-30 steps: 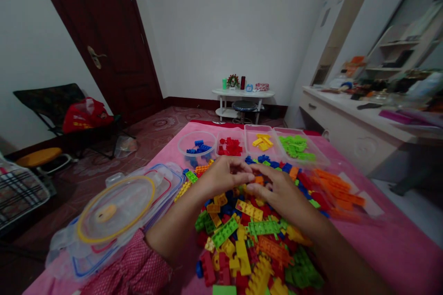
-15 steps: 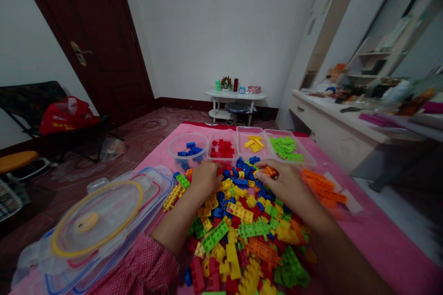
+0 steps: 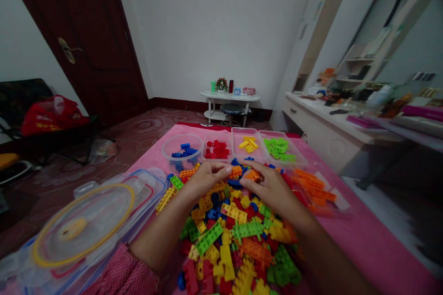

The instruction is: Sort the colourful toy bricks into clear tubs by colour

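Hands meet again above the brick pile (image 3: 238, 235); right hand (image 3: 273, 191) pinches an orange brick (image 3: 252, 175), left hand (image 3: 204, 179) curled, contents unclear.

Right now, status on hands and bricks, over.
Right hand pinching an orange brick. Left hand fingertips beside it, grip unclear. Loose brick pile under both hands.

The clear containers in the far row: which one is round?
The leftmost container, holding blue bricks. Its rim is a circle, while the red-brick container, yellow-brick container and green-brick container beside it are rectangular.
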The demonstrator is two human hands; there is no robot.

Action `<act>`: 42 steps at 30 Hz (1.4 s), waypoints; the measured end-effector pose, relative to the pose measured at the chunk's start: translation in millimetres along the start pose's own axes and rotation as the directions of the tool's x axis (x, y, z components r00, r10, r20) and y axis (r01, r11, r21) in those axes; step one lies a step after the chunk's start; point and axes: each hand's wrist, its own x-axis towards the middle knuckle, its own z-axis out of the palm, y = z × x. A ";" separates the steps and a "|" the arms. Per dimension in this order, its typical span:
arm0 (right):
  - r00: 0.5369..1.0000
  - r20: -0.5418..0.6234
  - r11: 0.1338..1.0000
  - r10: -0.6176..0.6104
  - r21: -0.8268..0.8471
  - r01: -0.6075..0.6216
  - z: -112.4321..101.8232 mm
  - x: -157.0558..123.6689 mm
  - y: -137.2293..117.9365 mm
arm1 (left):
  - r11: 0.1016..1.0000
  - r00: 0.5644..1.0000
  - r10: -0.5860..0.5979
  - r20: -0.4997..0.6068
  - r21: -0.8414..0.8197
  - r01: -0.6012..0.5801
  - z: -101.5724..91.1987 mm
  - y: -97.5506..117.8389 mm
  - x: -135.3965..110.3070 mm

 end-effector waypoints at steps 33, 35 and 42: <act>0.952 0.006 0.639 0.307 -0.742 -0.202 -23.8 3.2 62.5 | 0.201 0.904 -0.088 -0.418 0.881 0.427 -56.5 -18.5 -7.5; 0.936 0.014 0.594 0.352 -0.776 -0.211 -18.3 2.9 66.5 | 0.149 0.901 -0.138 -0.412 0.890 0.430 -57.5 -21.2 -9.2; 0.940 -0.046 0.526 0.338 -0.819 -0.229 -14.6 4.9 64.4 | 0.106 0.915 -0.128 -0.382 0.912 0.396 -48.2 -12.5 -13.3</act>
